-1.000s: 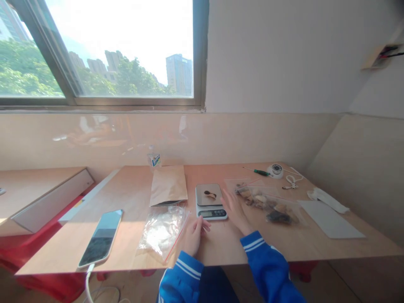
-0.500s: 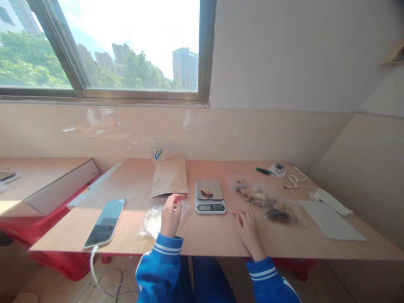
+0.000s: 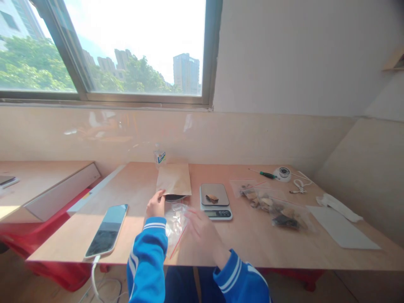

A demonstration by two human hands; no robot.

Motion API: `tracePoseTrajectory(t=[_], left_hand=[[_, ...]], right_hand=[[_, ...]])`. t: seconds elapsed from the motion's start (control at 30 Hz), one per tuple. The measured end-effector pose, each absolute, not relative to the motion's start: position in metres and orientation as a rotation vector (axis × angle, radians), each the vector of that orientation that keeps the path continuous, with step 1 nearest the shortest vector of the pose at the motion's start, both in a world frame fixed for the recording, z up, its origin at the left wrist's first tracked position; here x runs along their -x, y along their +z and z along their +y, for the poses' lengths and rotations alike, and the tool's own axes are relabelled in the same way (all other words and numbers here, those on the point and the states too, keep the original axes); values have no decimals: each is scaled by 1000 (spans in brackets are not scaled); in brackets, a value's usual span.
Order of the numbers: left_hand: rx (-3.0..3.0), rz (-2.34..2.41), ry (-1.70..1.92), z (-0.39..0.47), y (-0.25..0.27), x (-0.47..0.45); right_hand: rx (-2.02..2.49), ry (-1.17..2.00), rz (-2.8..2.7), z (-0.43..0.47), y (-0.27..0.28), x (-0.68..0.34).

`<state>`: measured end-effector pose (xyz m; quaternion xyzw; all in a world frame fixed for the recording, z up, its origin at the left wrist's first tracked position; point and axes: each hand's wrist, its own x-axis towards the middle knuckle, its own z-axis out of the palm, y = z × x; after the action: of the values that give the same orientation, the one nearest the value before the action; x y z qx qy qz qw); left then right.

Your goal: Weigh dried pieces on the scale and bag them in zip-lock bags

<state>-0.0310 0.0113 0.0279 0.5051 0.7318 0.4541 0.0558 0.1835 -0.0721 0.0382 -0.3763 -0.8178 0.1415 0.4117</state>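
My left hand (image 3: pixel 155 204) pinches the near left corner of a brown kraft paper bag (image 3: pixel 173 179), whose dark mouth gapes toward me. Just in front of it lies a clear plastic zip bag (image 3: pixel 175 225) with a red seal line. My right hand (image 3: pixel 205 231) is over the zip bag's right side, its fingers smeared by motion, so their grip on the plastic is unclear. Right of the paper bag stands a white digital kitchen scale (image 3: pixel 216 202) with a small brown, dried-looking piece (image 3: pixel 211 198) on its plate.
Clear bags of brown pieces (image 3: pixel 263 202) lie right of the scale. Beyond are a green-handled screwdriver (image 3: pixel 267 174), a white dome camera (image 3: pixel 283 174), a white cable (image 3: pixel 299 185) and a white sheet (image 3: pixel 344 227). A phone (image 3: pixel 107 230) is at left, a bottle (image 3: pixel 160 157) behind.
My left hand has moved left and taken the paper bag's edge, and its mouth has opened wider. My right hand has swung left to the zip bag, which has shifted right.
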Motion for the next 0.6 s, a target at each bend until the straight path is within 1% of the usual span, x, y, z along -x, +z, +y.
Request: tracePoseTrajectory(t=[0.1, 0.17, 0.23, 0.33, 0.5, 0.6], left_hand=[[-1488, 2203, 1666, 10, 20, 26], [-1524, 2145, 1800, 8, 20, 23], [-1518, 2138, 1813, 3, 22, 18], [-1485, 2148, 1818, -5, 29, 10], [-1406, 2180, 1852, -14, 41, 4], [-1385, 2220, 1837, -16, 43, 4]], right_hand=[[1020, 357, -2161, -60, 18, -136], [1077, 363, -2125, -54, 6, -119], [1063, 346, -2036, -51, 3, -111], [1011, 282, -1971, -42, 17, -102], [1061, 259, -2248, -15, 42, -87], [1042, 339, -2237, 3, 48, -79]])
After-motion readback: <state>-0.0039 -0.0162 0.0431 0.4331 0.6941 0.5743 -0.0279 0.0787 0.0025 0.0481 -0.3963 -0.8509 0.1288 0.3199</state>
